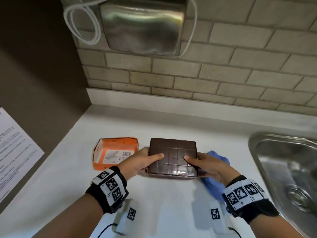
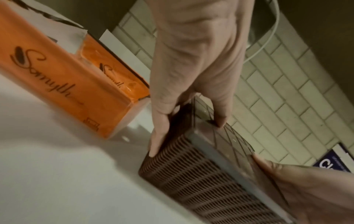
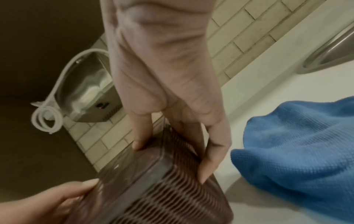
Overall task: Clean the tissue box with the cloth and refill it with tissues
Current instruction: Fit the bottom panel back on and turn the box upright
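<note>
**Inspector:** Across the white bench (image 1: 168, 127) the larger fixtures come first: a steel sink (image 1: 289, 162) set in at the right edge, and a steel hand dryer (image 1: 144, 24) with a looped white cord (image 1: 80, 19) mounted on the tiled wall (image 1: 223, 69) above.

**Clerk:** And the task's item?

**Inspector:** A brown tissue box (image 1: 172, 157) stands on the bench near the middle, its flat gridded face turned up. The wrist views show slatted, ribbed side walls.

**Clerk:** What lies to either side of it?

**Inspector:** On the left, just beside it, an orange tissue pack (image 1: 115, 152) with its carton torn open, printed label facing up. On the right, a crumpled blue cloth (image 1: 214, 179) rests on the bench, partly under the right wrist.

**Clerk:** State of the hands?

**Inspector:** The left hand (image 1: 139, 164) grasps the left end of the tissue box, thumb laid over the top face, fingers down along the side. The right hand (image 1: 208, 166) grasps the right end in the same manner. Both wrists carry black bands with printed square markers (image 1: 109, 183).

**Clerk:** Anything else?

**Inspector:** A printed sheet (image 1: 12, 148) hangs at the far left; its text is too blurred to read.
</note>
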